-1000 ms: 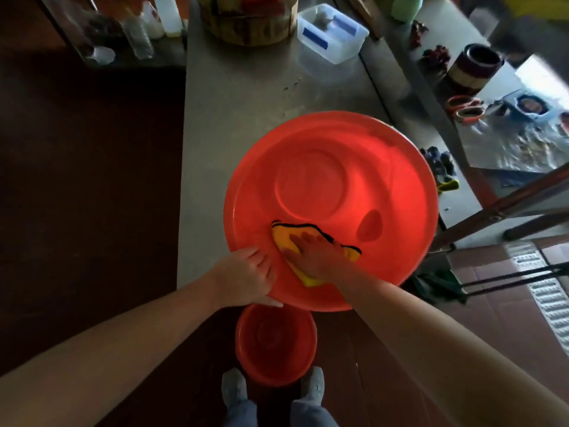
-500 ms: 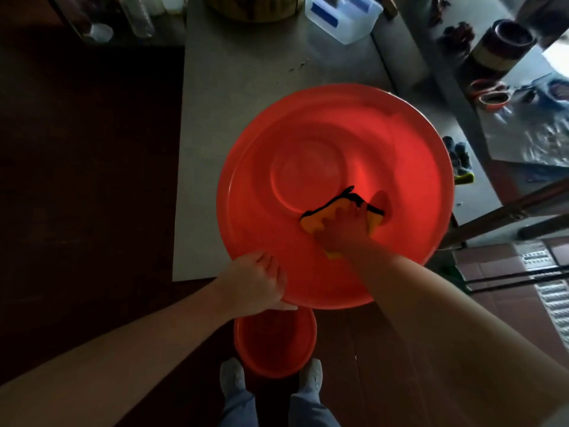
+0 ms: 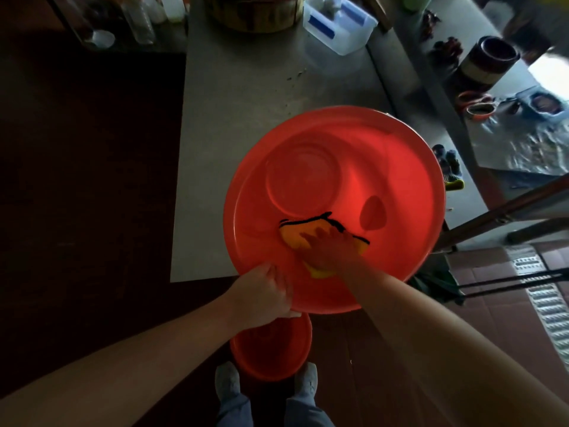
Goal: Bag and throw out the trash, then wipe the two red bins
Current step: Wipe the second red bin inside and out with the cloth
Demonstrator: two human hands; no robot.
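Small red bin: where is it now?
Head view, bottom centre: the small red bin sits on the floor just ahead of the person's shoes, partly hidden under the near rim of the large red bin, which the left hand grips.

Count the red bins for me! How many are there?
2. The big red bin rests on the metal table, overhanging its near edge. The small red bin stands on the floor below it, partly hidden. More could be out of view.
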